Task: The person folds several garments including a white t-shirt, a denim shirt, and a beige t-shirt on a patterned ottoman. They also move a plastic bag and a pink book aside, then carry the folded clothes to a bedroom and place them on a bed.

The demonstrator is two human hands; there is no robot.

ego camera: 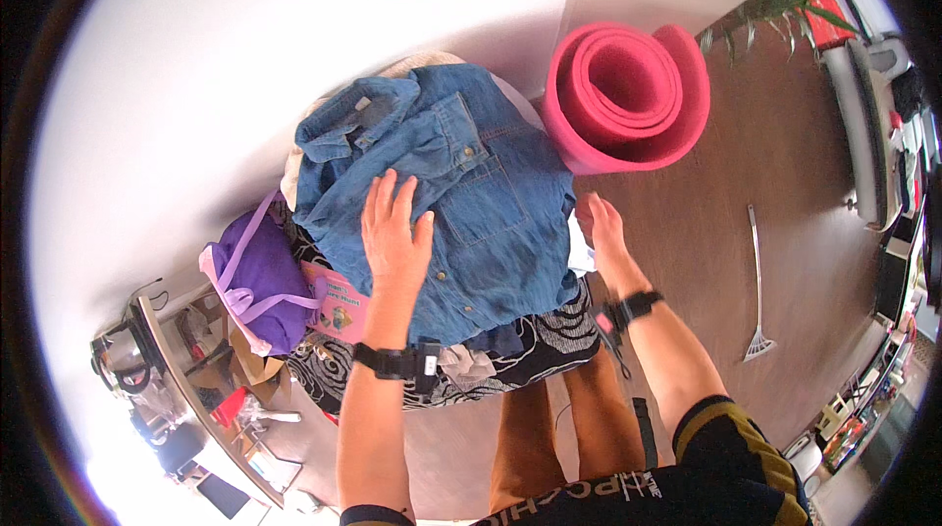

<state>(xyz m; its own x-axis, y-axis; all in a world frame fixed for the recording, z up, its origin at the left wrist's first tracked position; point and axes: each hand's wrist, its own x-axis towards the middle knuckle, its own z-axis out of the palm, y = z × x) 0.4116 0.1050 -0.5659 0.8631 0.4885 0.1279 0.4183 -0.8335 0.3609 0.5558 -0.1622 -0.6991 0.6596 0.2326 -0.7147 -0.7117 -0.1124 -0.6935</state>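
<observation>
A blue denim shirt (482, 213) with a collar, chest pockets and snap buttons lies spread over a heap of things, its collar towards the wall. My left hand (397, 239) rests on the shirt front with its fingers apart. At the shirt's right edge is my right hand (602, 228), its fingers partly curled beside something white (580, 246). Whether those fingers pinch any cloth is hard to see. Beneath the shirt, a black-and-white patterned cover (567, 331) shows along the near side. Crumpled pale paper or cloth (467, 365) sits at that near edge.
A rolled pink foam mat (622, 147) stands at the far right of the heap. To the left are a purple bag (261, 283) and a pink book (340, 305). A shelf unit (213, 401) stands farther left; a white fly swatter (756, 290) lies on the wooden floor.
</observation>
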